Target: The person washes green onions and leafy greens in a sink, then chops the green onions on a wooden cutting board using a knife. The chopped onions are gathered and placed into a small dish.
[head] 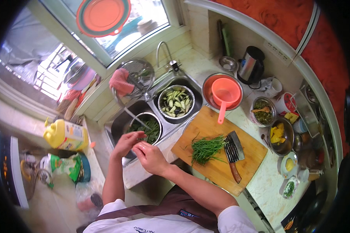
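Note:
Both hands are close together above the front edge of the left sink basin (pixel 119 119). My left hand (pixel 127 144) has its fingers bent toward the right one; its palm side is hidden. My right hand (pixel 151 157) is wet, with curled fingers. Whether anything lies between the hands is hidden. Just beyond them, in the basin, stands a metal pot of dark green leaves (pixel 150 128), and the curved faucet spout (pixel 128 112) reaches over it. In the right basin a metal bowl (pixel 193 102) holds cut eggplant pieces (pixel 176 103).
A wooden cutting board (pixel 198 125) bears cut green stalks (pixel 207 148) and a cleaver (pixel 234 145). Behind it, a pink plastic ladle (pixel 226 90) rests in a metal basin (pixel 207 84). A kettle (pixel 250 65) and several food bowls line the right counter. A yellow jug (pixel 67 135) stands left.

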`<state>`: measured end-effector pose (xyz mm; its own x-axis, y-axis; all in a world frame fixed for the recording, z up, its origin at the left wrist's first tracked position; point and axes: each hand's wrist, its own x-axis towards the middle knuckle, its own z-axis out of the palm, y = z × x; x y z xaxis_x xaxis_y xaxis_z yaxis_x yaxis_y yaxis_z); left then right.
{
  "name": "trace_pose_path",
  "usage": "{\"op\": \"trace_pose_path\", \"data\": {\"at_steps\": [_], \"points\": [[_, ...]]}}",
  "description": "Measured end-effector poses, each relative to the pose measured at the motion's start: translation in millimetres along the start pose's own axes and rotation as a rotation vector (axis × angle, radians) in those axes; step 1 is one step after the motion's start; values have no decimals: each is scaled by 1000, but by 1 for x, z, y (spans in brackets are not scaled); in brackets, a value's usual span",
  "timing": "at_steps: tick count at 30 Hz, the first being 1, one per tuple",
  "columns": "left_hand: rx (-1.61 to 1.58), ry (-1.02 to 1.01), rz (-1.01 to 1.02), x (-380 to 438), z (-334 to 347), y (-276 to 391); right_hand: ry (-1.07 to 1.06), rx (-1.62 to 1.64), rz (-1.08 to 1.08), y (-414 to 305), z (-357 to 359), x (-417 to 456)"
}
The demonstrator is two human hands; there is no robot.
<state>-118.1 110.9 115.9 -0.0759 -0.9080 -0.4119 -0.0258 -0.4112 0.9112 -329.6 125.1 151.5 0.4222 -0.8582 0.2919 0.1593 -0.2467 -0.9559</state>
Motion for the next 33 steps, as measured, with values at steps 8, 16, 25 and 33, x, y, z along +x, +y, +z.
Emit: {"op": "trace_pose_path", "data": {"at_steps": [8, 16, 25, 33], "points": [[-391, 491, 752, -157, 91, 116, 103, 340, -325, -101, 11, -20], [892, 113, -202, -24, -21, -42, -452, -1014, 317, 78, 0, -59], [502, 41, 30, 35, 40, -22, 325, -173, 887, 36, -136, -245], [430, -782, 26, -11, 241, -25, 1101, -78, 1175, -8, -125, -506]]}}
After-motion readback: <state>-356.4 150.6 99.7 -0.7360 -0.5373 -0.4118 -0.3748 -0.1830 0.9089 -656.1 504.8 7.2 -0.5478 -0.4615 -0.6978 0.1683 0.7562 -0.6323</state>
